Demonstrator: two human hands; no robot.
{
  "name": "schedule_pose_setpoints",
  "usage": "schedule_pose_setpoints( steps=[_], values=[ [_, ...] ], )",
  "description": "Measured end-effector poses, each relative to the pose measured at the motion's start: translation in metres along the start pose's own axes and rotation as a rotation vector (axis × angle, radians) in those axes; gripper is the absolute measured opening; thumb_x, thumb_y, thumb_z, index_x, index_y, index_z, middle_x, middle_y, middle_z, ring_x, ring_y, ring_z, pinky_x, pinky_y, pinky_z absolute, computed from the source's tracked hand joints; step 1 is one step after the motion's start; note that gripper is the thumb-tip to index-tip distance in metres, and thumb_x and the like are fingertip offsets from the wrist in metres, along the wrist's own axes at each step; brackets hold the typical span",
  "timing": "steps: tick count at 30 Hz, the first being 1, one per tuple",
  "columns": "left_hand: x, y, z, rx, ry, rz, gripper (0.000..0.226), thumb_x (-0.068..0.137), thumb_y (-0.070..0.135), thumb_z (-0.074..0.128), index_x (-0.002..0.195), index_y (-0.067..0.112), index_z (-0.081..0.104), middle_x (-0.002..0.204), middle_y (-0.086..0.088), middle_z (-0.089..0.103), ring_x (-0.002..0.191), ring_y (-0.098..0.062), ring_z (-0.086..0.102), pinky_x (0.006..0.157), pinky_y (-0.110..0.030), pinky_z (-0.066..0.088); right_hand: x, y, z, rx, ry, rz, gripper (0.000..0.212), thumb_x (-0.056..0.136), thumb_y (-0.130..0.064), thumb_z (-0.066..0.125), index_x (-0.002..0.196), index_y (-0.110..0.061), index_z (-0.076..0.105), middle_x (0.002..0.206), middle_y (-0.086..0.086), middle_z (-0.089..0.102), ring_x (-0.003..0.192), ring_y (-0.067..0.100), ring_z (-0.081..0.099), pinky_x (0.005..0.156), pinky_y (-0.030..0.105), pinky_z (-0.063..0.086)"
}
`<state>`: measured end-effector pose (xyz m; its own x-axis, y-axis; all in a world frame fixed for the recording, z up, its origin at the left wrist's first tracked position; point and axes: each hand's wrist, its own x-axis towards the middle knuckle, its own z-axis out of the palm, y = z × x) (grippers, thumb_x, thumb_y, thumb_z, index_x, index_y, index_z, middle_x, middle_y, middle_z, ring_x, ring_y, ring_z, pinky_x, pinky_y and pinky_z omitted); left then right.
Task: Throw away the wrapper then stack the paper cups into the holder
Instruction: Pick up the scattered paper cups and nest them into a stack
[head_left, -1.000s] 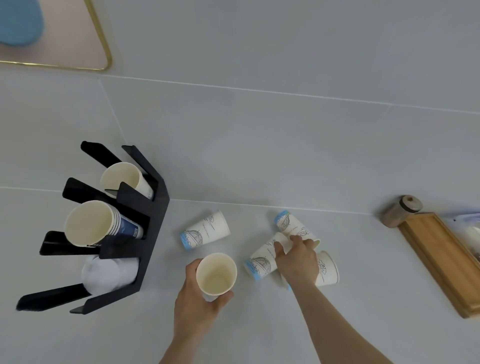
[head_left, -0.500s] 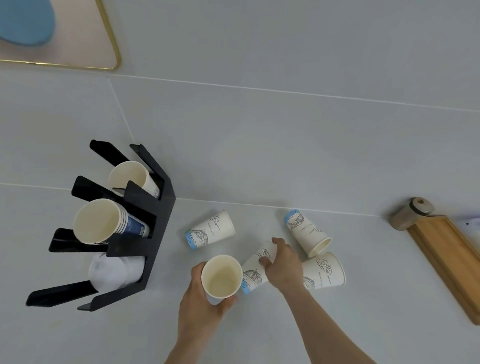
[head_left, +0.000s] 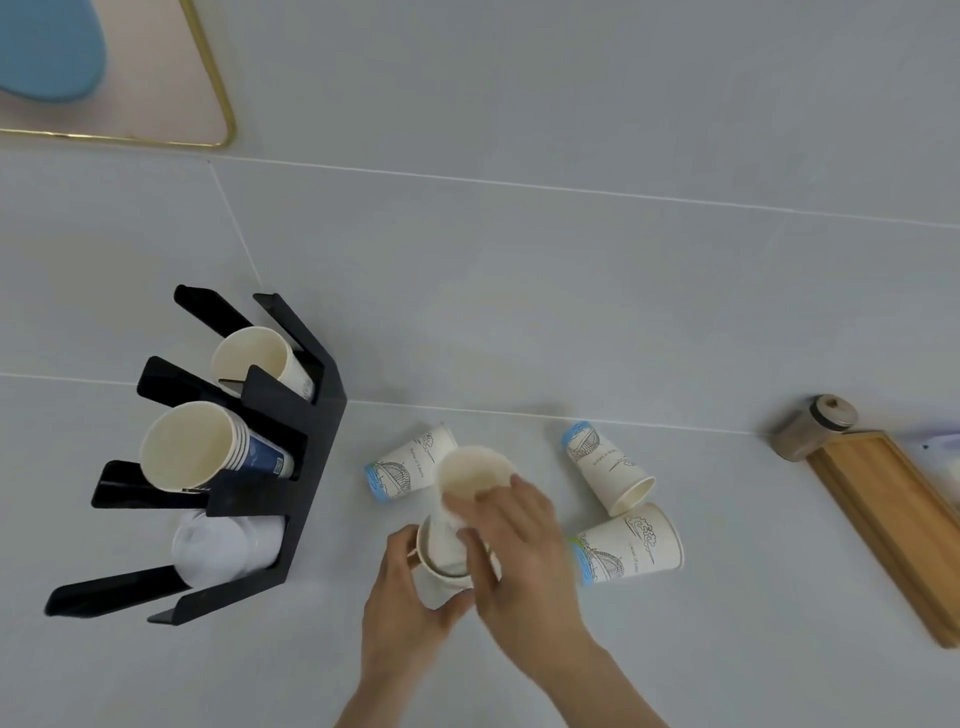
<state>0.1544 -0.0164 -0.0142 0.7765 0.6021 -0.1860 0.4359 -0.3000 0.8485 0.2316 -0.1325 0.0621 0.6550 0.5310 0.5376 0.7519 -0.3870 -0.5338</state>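
My left hand (head_left: 402, 608) grips an upright paper cup (head_left: 441, 579). My right hand (head_left: 519, 551) holds a second paper cup (head_left: 470, 475), its base partly inside the first one. Three more white cups with blue rims lie on their sides on the grey counter: one (head_left: 408, 465) just behind my hands, one (head_left: 608, 465) to the right, one (head_left: 631, 545) beside my right hand. The black cup holder (head_left: 306, 467) stands at the left. Its slots hold a single cup (head_left: 257, 358), a stack of cups (head_left: 202, 449) and white lids (head_left: 223, 545).
A wooden tray (head_left: 893, 525) lies at the right edge, with a small brown jar (head_left: 813, 426) at its far end. A pink mat with a gold edge (head_left: 208, 88) and a blue object (head_left: 47, 47) sit at the far left.
My right hand picked up the lying cup from the counter, turned it upright and brought it into the cup that my left hand holds. The camera view shifted slightly.
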Motion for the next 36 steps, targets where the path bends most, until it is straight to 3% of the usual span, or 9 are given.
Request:
schedule_pose_setpoints(
  steps=[5, 9, 12, 14, 18, 22, 25, 31, 36],
  values=[
    [-0.001, 0.003, 0.000, -0.003, 0.018, 0.043, 0.080, 0.057, 0.047, 0.074, 0.126, 0.050, 0.034, 0.126, 0.030, 0.057, 0.119, 0.004, 0.057, 0.089, -0.027, 0.053, -0.041, 0.014, 0.026, -0.022, -0.083, -0.060, 0.040, 0.078, 0.003, 0.072, 0.106, -0.026, 0.072, 0.104, -0.004, 0.071, 0.126, 0.022, 0.060, 0.120, 0.045, 0.036],
    [0.005, 0.006, -0.001, 0.059, -0.022, 0.110, 0.106, 0.065, 0.021, 0.082, 0.146, 0.050, 0.020, 0.145, 0.031, 0.041, 0.130, 0.009, 0.046, 0.094, -0.022, 0.049, -0.059, 0.026, 0.030, -0.004, -0.178, -0.042, 0.029, 0.089, -0.011, 0.067, 0.114, -0.023, 0.073, 0.118, -0.006, 0.072, 0.127, 0.018, 0.059, 0.111, 0.041, 0.047],
    [0.007, 0.012, 0.001, 0.068, -0.061, 0.155, 0.101, 0.065, 0.030, 0.083, 0.145, 0.051, 0.025, 0.143, 0.032, 0.041, 0.123, 0.013, 0.046, 0.095, -0.020, 0.045, -0.057, 0.027, 0.018, 0.050, -0.096, 0.057, 0.026, 0.090, -0.012, 0.068, 0.113, -0.023, 0.074, 0.119, -0.005, 0.072, 0.121, 0.015, 0.064, 0.109, 0.027, 0.047],
    [0.008, 0.013, 0.004, 0.073, -0.047, 0.152, 0.096, 0.064, 0.041, 0.086, 0.143, 0.047, 0.032, 0.139, 0.031, 0.045, 0.120, 0.007, 0.051, 0.095, -0.026, 0.048, -0.047, 0.030, 0.003, 0.061, 0.068, 0.230, 0.023, 0.090, -0.014, 0.069, 0.110, -0.022, 0.076, 0.117, -0.004, 0.071, 0.117, 0.013, 0.065, 0.106, 0.020, 0.044],
    [0.007, 0.014, 0.009, 0.064, -0.027, 0.163, 0.100, 0.063, 0.040, 0.088, 0.145, 0.043, 0.030, 0.136, 0.035, 0.040, 0.121, 0.002, 0.049, 0.093, -0.028, 0.047, -0.034, 0.078, -0.033, -0.041, 0.333, 0.747, 0.028, 0.090, -0.014, 0.069, 0.118, -0.020, 0.071, 0.117, 0.002, 0.064, 0.109, 0.026, 0.065, 0.085, 0.036, 0.052],
    [0.007, 0.020, 0.012, 0.062, -0.075, 0.183, 0.109, 0.064, 0.035, 0.090, 0.149, 0.044, 0.024, 0.130, 0.049, 0.026, 0.118, 0.009, 0.038, 0.092, -0.024, 0.040, -0.047, 0.143, -0.058, -0.115, 0.147, 1.275, 0.066, 0.091, -0.038, 0.069, 0.148, -0.015, 0.046, 0.146, 0.017, 0.044, 0.130, 0.041, 0.052, 0.103, 0.051, 0.048],
    [0.008, 0.023, 0.015, 0.068, -0.061, 0.183, 0.104, 0.066, 0.036, 0.089, 0.149, 0.041, 0.028, 0.132, 0.042, 0.031, 0.122, 0.004, 0.043, 0.092, -0.023, 0.039, -0.060, 0.163, -0.061, 0.056, 0.090, 1.445, 0.060, 0.091, -0.044, 0.070, 0.139, -0.013, 0.055, 0.133, 0.017, 0.056, 0.114, 0.039, 0.059, 0.090, 0.042, 0.049],
    [0.012, 0.019, 0.015, 0.064, -0.045, 0.173, 0.099, 0.065, 0.039, 0.089, 0.144, 0.045, 0.030, 0.133, 0.033, 0.038, 0.123, -0.004, 0.048, 0.092, -0.025, 0.043, -0.056, 0.137, -0.061, 0.432, 0.292, 1.344, 0.013, 0.097, -0.021, 0.062, 0.092, -0.009, 0.059, 0.104, 0.014, 0.066, 0.085, 0.026, 0.063, 0.101, 0.059, 0.054],
    [0.011, 0.018, 0.016, 0.061, -0.046, 0.174, 0.099, 0.064, 0.041, 0.088, 0.143, 0.047, 0.030, 0.136, 0.032, 0.042, 0.122, -0.002, 0.049, 0.094, -0.029, 0.048, -0.018, 0.072, -0.068, 0.594, 0.337, 0.981, 0.032, 0.092, -0.025, 0.059, 0.123, -0.015, 0.062, 0.133, 0.003, 0.060, 0.116, 0.019, 0.065, 0.098, 0.044, 0.057]
  ],
)
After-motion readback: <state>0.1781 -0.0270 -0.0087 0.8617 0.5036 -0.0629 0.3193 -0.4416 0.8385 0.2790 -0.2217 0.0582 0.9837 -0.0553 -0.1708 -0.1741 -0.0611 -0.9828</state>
